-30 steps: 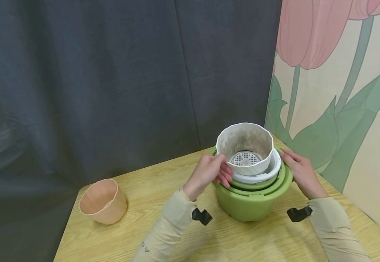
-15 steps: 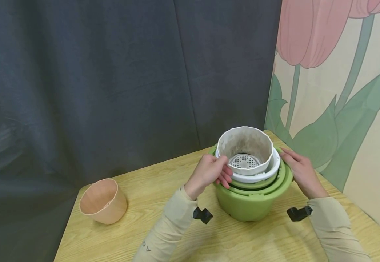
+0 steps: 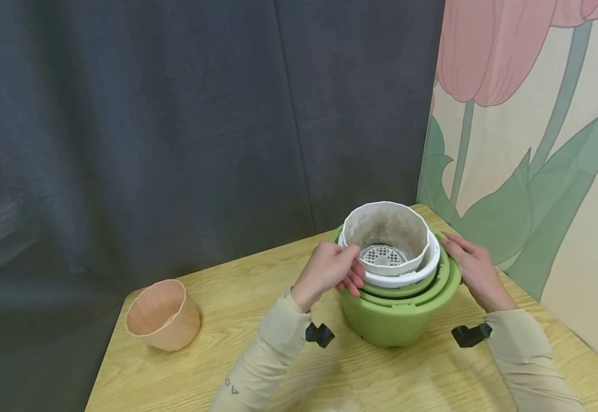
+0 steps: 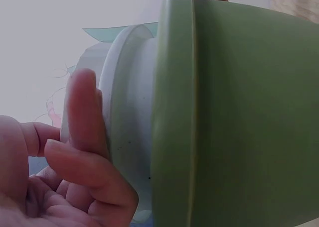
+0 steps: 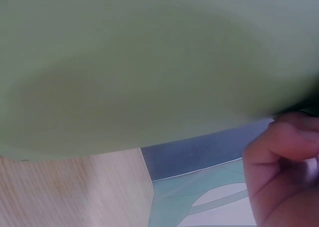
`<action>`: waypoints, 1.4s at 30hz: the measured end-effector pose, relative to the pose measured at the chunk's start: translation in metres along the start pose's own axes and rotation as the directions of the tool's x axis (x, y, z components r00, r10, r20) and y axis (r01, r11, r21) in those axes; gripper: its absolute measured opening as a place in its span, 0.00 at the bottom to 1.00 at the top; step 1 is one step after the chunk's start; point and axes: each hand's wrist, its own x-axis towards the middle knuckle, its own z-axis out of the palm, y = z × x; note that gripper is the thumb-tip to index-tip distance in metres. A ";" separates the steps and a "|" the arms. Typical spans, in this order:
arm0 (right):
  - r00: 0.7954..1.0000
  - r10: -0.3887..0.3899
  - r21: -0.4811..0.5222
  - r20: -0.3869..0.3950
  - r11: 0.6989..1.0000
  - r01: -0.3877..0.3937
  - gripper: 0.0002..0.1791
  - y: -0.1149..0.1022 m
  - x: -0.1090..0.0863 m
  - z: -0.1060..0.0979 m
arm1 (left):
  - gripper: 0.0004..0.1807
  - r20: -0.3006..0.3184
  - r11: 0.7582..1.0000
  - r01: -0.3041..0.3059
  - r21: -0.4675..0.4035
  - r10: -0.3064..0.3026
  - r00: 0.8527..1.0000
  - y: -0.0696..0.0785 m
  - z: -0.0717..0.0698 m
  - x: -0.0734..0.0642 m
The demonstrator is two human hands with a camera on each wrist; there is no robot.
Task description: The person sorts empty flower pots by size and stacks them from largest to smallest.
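Observation:
Nested flowerpots stand upright on the wooden table in the head view. A white faceted flowerpot (image 3: 392,224), stained inside and with a grid in its base, sits topmost. Below it shows the rim of a white pot (image 3: 397,280), then green rims and the large green flowerpot (image 3: 388,323). My left hand (image 3: 328,267) pinches the near-left edge of the faceted pot between thumb and fingers. In the left wrist view, its fingers (image 4: 84,110) lie beside the white rims. On the right, my right hand (image 3: 476,270) grips the green pot's rim.
A peach flowerpot (image 3: 175,329) stands tilted toward the viewer's left on the wooden table (image 3: 237,286). Behind the table hangs a dark curtain (image 3: 201,143). A wall with painted tulips (image 3: 510,189) borders the table's right side.
The white faceted flowerpot has sunk slightly lower into the stack, with my left hand still at its rim. My right hand has stayed at the green rim.

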 end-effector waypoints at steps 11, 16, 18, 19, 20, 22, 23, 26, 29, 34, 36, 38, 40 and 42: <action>1.000 -0.021 0.007 -0.011 1.000 0.022 0.36 0.000 0.000 0.001 | 0.22 -0.015 0.998 0.026 0.055 -0.025 1.000 0.003 -0.002 -0.001; 1.000 -0.018 0.009 -0.002 1.000 0.018 0.36 0.001 0.001 0.000 | 0.22 -0.015 0.996 0.036 0.085 -0.035 0.999 0.005 -0.002 -0.001; 1.000 -0.015 0.009 0.002 1.000 0.015 0.36 0.001 0.001 -0.001 | 0.22 -0.015 0.995 0.040 0.094 -0.038 0.999 0.005 -0.003 -0.001; 1.000 -0.014 0.006 0.003 1.000 0.014 0.36 0.001 0.001 -0.001 | 0.22 -0.015 0.994 0.042 0.099 -0.041 0.999 0.006 -0.003 -0.001; 1.000 -0.012 0.004 0.005 1.000 0.012 0.36 0.001 0.001 -0.001 | 0.22 -0.015 0.994 0.045 0.103 -0.044 0.999 0.006 -0.003 -0.002; 1.000 -0.013 -0.007 0.008 1.000 0.013 0.36 0.001 0.001 -0.001 | 0.22 -0.016 0.992 0.049 0.115 -0.048 0.999 0.006 -0.003 -0.002; 1.000 -0.013 -0.014 0.008 1.000 0.013 0.36 0.001 0.000 -0.002 | 0.22 -0.016 0.991 0.052 0.120 -0.051 0.999 0.006 -0.003 -0.002; 1.000 -0.017 -0.030 0.006 0.999 0.017 0.36 0.001 0.000 -0.002 | 0.22 -0.019 0.990 0.059 0.129 -0.057 0.998 0.007 -0.003 -0.002; 1.000 -0.022 -0.028 0.004 0.999 0.022 0.36 0.001 0.000 -0.002 | 0.22 -0.021 0.989 0.061 0.138 -0.059 0.998 0.007 -0.003 -0.002; 1.000 -0.028 -0.009 -0.002 1.000 0.028 0.36 0.000 0.000 -0.002 | 0.22 -0.029 0.985 0.060 0.160 -0.057 0.998 0.008 -0.003 -0.002; 1.000 -0.027 -0.008 -0.005 1.000 0.027 0.36 0.000 0.000 -0.002 | 0.22 -0.032 0.984 0.061 0.166 -0.057 0.998 0.008 -0.002 -0.002; 1.000 -0.025 -0.011 -0.005 1.000 0.025 0.36 0.000 0.000 -0.002 | 0.22 -0.033 0.984 0.062 0.170 -0.057 0.998 0.008 -0.003 -0.002; 1.000 -0.023 -0.017 -0.002 1.000 0.023 0.36 0.000 0.000 -0.002 | 0.21 -0.029 0.983 0.062 0.173 -0.058 0.998 0.008 -0.003 -0.002; 1.000 -0.017 -0.019 0.006 1.000 0.017 0.36 0.000 0.000 -0.003 | 0.21 -0.010 0.979 0.064 0.193 -0.063 0.998 0.007 -0.003 -0.002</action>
